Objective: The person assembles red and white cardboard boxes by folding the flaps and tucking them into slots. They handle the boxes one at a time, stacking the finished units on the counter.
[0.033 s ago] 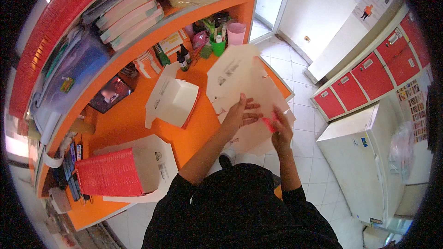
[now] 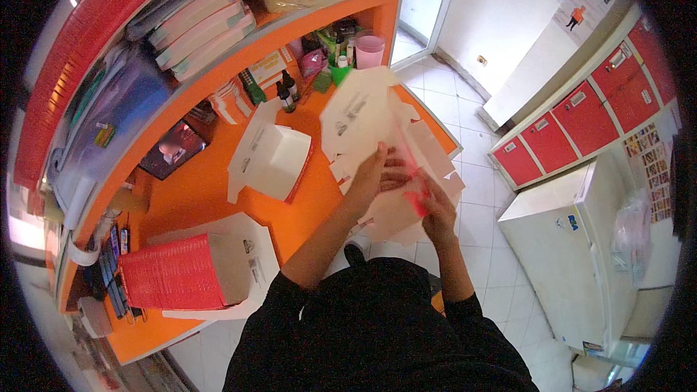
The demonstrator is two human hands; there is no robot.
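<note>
A partly flattened carton blank (image 2: 354, 114), white inside with printed marks, tilts up in front of me over the desk's right edge. My left hand (image 2: 379, 173) lies against its inner face, fingers stretched out and slightly apart. At the blank's right part, my right hand (image 2: 438, 212) is closed on a piece with a red face, which looks like a flap of the blank; motion smears both. A folded carton (image 2: 279, 162) with its lid up stands on the desk to the left. Nearer me lies a stack of red-sided cartons (image 2: 170, 271) on flat white blanks (image 2: 263, 265).
The orange desk (image 2: 319, 203) has a raised shelf behind, with dark bottles (image 2: 284, 96), a green cup (image 2: 339, 71), a pink cup (image 2: 369, 51) and a screen (image 2: 172, 149). Several pens and dark devices (image 2: 112, 276) lie at left. A white fridge (image 2: 555, 247) and red lockers (image 2: 541, 145) stand right.
My right hand has moved slightly down and left with the red-faced piece, and a pink-red crease now shows across the blank. The blank has shifted slightly left; my left hand stays against it.
</note>
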